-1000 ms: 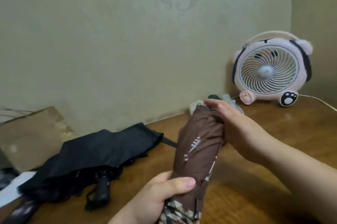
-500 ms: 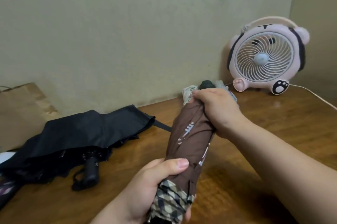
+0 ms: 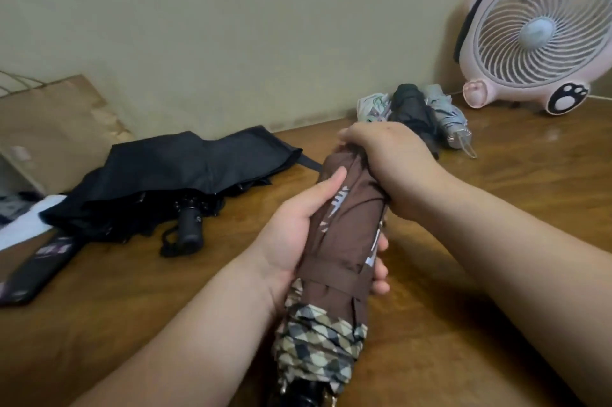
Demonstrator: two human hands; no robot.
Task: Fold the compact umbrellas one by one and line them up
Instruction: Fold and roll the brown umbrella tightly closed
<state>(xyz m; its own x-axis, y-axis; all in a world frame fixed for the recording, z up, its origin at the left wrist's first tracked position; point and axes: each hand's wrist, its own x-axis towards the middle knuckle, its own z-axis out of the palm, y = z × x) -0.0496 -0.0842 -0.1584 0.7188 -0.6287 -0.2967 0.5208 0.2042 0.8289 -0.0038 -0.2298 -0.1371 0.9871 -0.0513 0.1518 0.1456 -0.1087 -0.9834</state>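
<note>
The only container is a paper bag point(image 3: 49, 128) that leans on the wall point(image 3: 231, 25) at the far left. Its inside cannot be seen.

The brown umbrella point(image 3: 344, 241) is held over the bench point(image 3: 513, 208) in the middle of the view. It is rolled up, with a strap point(image 3: 334, 280) around it and the checked hem toward the person. The left hand point(image 3: 294, 231) grips its middle, thumb on top, and the fingers point(image 3: 381, 274) curl fully round from below, so their tips show on the right side. The right hand point(image 3: 394, 165) is closed tightly over the far end.

To the left a black umbrella point(image 3: 185, 171) lies loose and unfolded on the bench, its handle point(image 3: 190, 224) toward the person. Just beside it, at the left edge, lies a dark flat thing point(image 3: 36, 264); I cannot tell what it is.

At the back edge of the bench, by the wall, 3 folded ones lie side by side and touching: a white umbrella point(image 3: 372, 108), a dark umbrella point(image 3: 412, 115) and a grey umbrella point(image 3: 447, 118). A fan point(image 3: 536, 32) stands near them to the right.

Bare wood shows between the right arm and the fan, and in front of the black umbrella.
</note>
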